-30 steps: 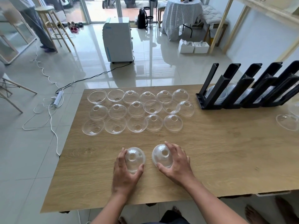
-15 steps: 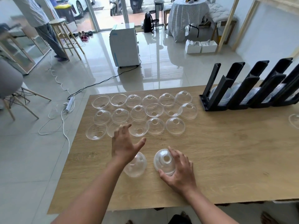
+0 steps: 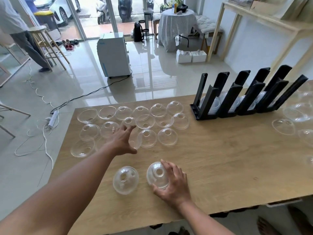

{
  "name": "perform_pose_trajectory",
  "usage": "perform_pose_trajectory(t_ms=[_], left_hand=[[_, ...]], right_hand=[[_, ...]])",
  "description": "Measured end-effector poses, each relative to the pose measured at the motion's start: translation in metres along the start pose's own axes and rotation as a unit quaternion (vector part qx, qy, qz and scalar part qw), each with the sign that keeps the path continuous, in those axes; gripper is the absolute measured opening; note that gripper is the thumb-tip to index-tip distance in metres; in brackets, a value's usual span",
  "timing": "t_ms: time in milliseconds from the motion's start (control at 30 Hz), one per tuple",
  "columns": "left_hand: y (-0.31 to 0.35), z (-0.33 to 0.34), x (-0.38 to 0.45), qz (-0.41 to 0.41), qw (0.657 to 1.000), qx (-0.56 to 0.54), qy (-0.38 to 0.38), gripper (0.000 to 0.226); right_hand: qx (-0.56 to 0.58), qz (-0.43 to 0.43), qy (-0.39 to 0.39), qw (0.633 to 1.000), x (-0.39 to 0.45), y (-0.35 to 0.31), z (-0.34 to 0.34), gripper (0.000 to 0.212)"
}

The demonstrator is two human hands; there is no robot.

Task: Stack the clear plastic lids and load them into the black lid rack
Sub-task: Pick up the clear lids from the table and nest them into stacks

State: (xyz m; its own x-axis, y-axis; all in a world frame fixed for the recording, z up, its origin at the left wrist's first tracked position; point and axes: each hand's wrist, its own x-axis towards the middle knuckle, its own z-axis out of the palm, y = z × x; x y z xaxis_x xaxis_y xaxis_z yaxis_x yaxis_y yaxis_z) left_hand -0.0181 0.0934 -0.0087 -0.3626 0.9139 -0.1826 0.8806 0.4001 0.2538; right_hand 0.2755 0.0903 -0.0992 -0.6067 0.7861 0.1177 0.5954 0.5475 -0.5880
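Observation:
Several clear dome lids [image 3: 166,136] lie in three rows on the far left part of the wooden table [image 3: 220,158]. My left hand [image 3: 121,141] reaches out over the near row with fingers spread, close to a tilted lid [image 3: 136,141]; no grip shows. A lone dome lid [image 3: 125,179] sits near the front edge, apart from either hand. Beside it my right hand [image 3: 172,182] grips another dome lid [image 3: 157,174] from the right side, fingers curled over its rim. The black lid rack [image 3: 210,99] stands at the back right with clear lids inside its slots.
More clear lids [image 3: 283,126] lie at the table's right end beyond the rack. On the floor behind are a white appliance [image 3: 114,55], cables and a power strip [image 3: 52,118]. A person stands by a wooden stool [image 3: 45,43] at far left.
My left hand let go of the near-left lid and reached forward to the rows of lids. My right hand stays on its lid. The camera tilted up.

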Motion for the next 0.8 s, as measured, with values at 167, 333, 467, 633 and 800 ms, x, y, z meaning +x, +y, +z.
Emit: perform_pose_trajectory(t_ms=[167, 333, 467, 633, 800], left_hand=[[0.009, -0.002, -0.050, -0.028, 0.952, -0.235, 0.196, 0.100], [0.010, 0.032, -0.127, -0.038, 0.865, -0.428, 0.259, 0.089], [0.003, 0.082, -0.172, -0.038, 0.841, -0.471, 0.266, 0.101], [-0.002, 0.123, -0.194, -0.093, 0.865, -0.407, 0.277, 0.099], [-0.002, 0.131, -0.191, -0.124, 0.887, -0.355, 0.267, 0.099]], right_hand=[[0.002, 0.002, -0.002, 1.000, 0.000, 0.000, 0.001, 0.097], [0.007, -0.004, 0.002, 1.000, -0.001, -0.002, 0.000, 0.096], [0.012, -0.012, 0.010, 1.000, -0.001, -0.005, 0.001, 0.094], [0.009, -0.011, 0.009, 1.000, -0.001, -0.009, 0.002, 0.094], [0.002, -0.012, 0.011, 1.000, -0.001, -0.006, 0.004, 0.094]])
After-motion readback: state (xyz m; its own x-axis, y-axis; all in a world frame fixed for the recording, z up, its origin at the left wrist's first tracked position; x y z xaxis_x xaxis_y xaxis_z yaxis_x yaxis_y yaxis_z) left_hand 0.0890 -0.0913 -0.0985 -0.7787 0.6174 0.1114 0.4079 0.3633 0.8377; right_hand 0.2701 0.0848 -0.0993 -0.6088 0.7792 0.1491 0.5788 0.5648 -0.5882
